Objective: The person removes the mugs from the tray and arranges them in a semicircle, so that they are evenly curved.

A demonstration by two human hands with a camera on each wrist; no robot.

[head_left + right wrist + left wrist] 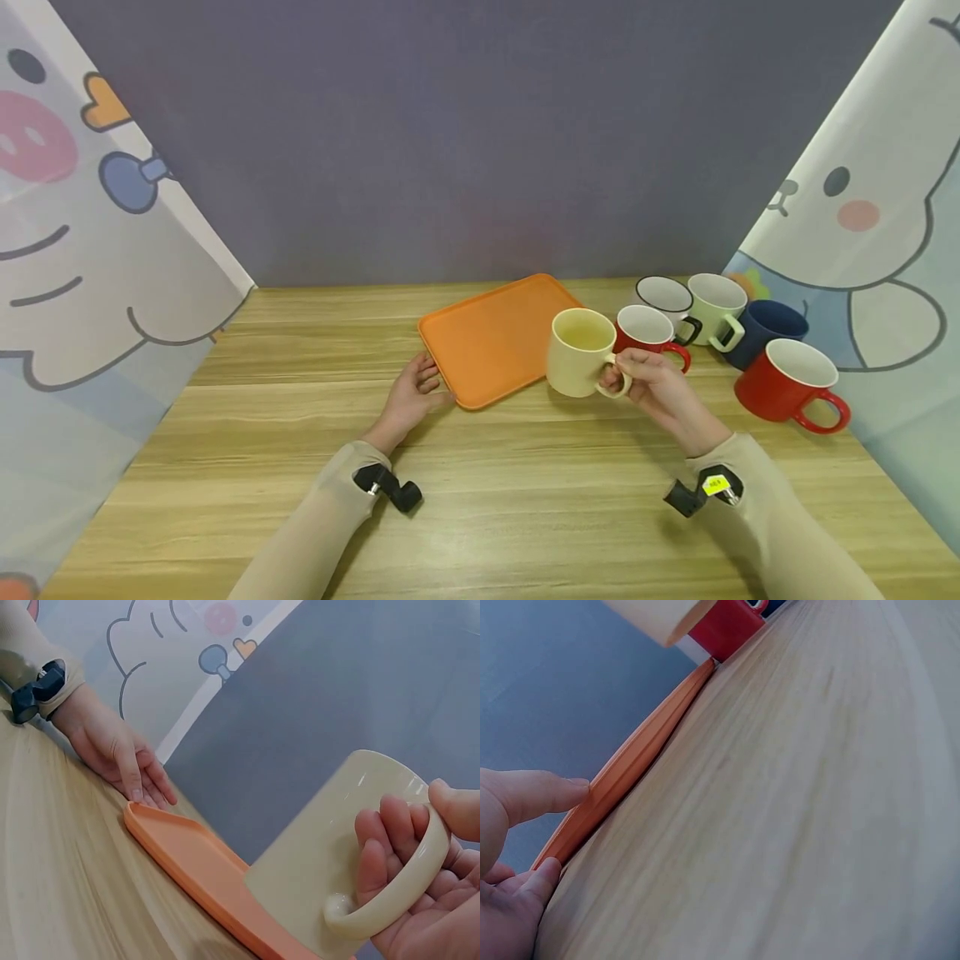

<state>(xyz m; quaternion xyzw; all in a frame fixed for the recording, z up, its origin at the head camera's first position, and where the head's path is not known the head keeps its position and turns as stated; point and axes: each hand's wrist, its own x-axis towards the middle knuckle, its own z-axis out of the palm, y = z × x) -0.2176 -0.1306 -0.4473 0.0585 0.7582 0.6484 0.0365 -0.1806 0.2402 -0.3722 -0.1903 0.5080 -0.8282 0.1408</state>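
Note:
My right hand (660,390) grips a pale yellow mug (573,358) by its handle, with fingers through the loop and the thumb on top. The mug is upright, raised above the table, in front of the right edge of an orange tray (495,337). In the right wrist view the mug (337,840) hides part of the tray. My left hand (411,393) rests at the tray's near left corner. In the left wrist view its thumb (551,791) touches the orange rim (622,769), and the fingers lie loosely along the side.
To the right stand a smaller red mug (633,337), a white mug with a dark rim (645,293), a light green mug (705,312), a navy mug (750,333) and a larger red mug (772,387). A grey wall (480,150) closes the back of the wooden table (525,500).

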